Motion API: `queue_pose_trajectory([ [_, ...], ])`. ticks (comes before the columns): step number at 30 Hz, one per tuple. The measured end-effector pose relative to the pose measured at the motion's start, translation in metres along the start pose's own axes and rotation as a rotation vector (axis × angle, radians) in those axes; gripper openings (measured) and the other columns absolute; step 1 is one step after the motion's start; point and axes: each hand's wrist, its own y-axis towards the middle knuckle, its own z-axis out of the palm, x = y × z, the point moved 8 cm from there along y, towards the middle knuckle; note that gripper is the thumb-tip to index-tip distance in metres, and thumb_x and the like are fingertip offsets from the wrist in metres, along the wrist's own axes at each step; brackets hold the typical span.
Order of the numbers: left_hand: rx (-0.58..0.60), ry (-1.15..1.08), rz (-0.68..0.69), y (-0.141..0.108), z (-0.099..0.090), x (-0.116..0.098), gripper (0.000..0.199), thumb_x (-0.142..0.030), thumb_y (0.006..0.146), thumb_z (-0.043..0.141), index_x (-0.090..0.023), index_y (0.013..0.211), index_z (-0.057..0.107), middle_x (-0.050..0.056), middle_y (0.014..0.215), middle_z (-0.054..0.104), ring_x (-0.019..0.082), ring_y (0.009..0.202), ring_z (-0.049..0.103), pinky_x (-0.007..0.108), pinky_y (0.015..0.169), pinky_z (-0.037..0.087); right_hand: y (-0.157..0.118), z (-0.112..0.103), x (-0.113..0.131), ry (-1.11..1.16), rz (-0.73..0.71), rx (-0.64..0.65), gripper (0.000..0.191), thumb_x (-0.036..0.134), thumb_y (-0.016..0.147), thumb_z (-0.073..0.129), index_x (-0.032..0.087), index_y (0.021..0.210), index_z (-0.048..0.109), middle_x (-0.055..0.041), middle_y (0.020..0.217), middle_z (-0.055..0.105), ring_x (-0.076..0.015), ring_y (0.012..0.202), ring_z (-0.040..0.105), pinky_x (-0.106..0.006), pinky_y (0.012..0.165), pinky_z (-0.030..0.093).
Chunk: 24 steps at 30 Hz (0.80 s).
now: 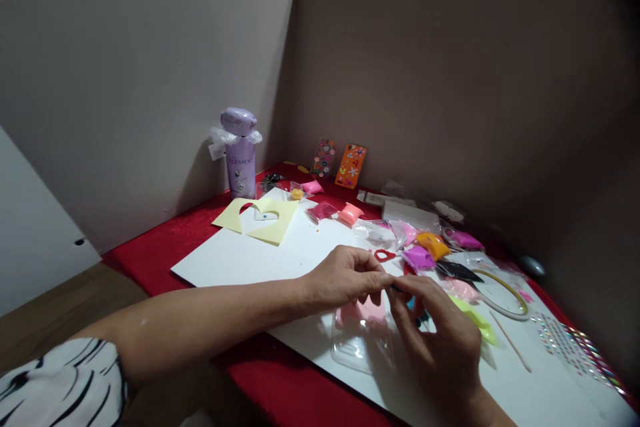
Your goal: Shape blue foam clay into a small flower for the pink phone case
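My left hand and my right hand meet over the white board, both with fingers pinched together at the tips. A tiny dark bit shows between the fingertips, too small to name. Just below the hands lies a clear plastic case, its upper part covered with pink material. Behind my fingertips is a small red ring-shaped piece. A purple packet lies close behind my right hand, which partly hides blue and dark pieces beneath it.
A white board covers much of the red cloth. Yellow paper with a heart cutout, a purple bottle and two decorated phone cases stand or lie farther back. On the right are an orange packet, hoop, stick and gem stickers.
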Motion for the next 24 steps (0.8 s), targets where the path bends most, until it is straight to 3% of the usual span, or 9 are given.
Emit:
queue_pose_trajectory([
  [5,0.015,0.101,0.09,-0.004,0.002,-0.011,0.022,-0.031,0.075,0.064,-0.011,0.067,0.058,-0.001,0.055,0.055,0.007,0.053,0.05,0.019,0.052,0.038,-0.001,0.0,-0.003,0.06,0.053,-0.009,0.014,0.01,0.077,0.06,0.017,0.089,0.06,-0.0016,0.078,0.06,-0.0105,0.062,0.052,-0.023,0.054,0.043],
  [7,0.042,0.046,0.093,-0.005,0.003,-0.014,0.022,-0.031,0.073,0.065,-0.011,0.066,0.058,-0.001,0.055,0.056,0.007,0.05,0.049,0.02,0.05,0.038,-0.002,-0.006,-0.02,0.087,0.229,-0.099,0.006,0.017,0.077,0.062,0.017,0.083,0.061,-0.0018,0.076,0.06,-0.0113,0.061,0.053,-0.024,0.055,0.043],
  [10,0.068,-0.123,0.089,-0.003,0.001,-0.016,0.024,-0.034,0.073,0.066,-0.011,0.067,0.059,0.0,0.055,0.059,0.006,0.043,0.047,0.02,0.044,0.037,-0.013,-0.019,-0.051,0.135,0.559,-0.333,0.016,0.031,0.078,0.064,0.016,0.083,0.061,-0.0021,0.072,0.06,-0.0127,0.059,0.055,-0.026,0.054,0.044],
  [12,0.066,-0.199,0.094,0.0,-0.003,-0.016,0.025,-0.035,0.073,0.067,-0.01,0.076,0.062,0.002,0.059,0.062,0.007,0.043,0.048,0.021,0.044,0.038,-0.016,-0.02,-0.058,0.186,0.617,-0.384,0.022,0.036,0.078,0.063,0.016,0.086,0.061,-0.002,0.071,0.06,-0.0135,0.06,0.056,-0.026,0.055,0.045],
  [14,0.06,-0.258,0.079,0.003,-0.006,-0.012,0.029,-0.034,0.071,0.07,-0.01,0.085,0.064,0.005,0.065,0.065,0.008,0.047,0.051,0.021,0.045,0.04,-0.015,-0.018,-0.055,0.184,0.575,-0.346,0.021,0.035,0.08,0.062,0.016,0.09,0.062,-0.0028,0.074,0.062,-0.0148,0.065,0.058,-0.028,0.06,0.046],
  [17,0.053,-0.324,0.08,0.005,-0.008,-0.008,0.034,-0.029,0.065,0.075,-0.009,0.09,0.065,0.006,0.071,0.066,0.009,0.052,0.054,0.021,0.047,0.041,-0.013,-0.014,-0.042,0.123,0.403,-0.246,0.016,0.028,0.081,0.061,0.018,0.093,0.064,-0.0038,0.083,0.064,-0.0165,0.074,0.059,-0.032,0.07,0.047],
  [24,0.017,-0.251,0.082,0.005,-0.007,-0.006,0.029,-0.034,0.065,0.074,-0.01,0.073,0.061,0.001,0.058,0.06,0.006,0.043,0.047,0.019,0.043,0.038,-0.01,-0.004,-0.021,0.189,0.13,-0.117,0.031,0.01,0.08,0.06,0.02,0.109,0.061,-0.0062,0.096,0.063,-0.0174,0.083,0.06,-0.033,0.073,0.05],
])
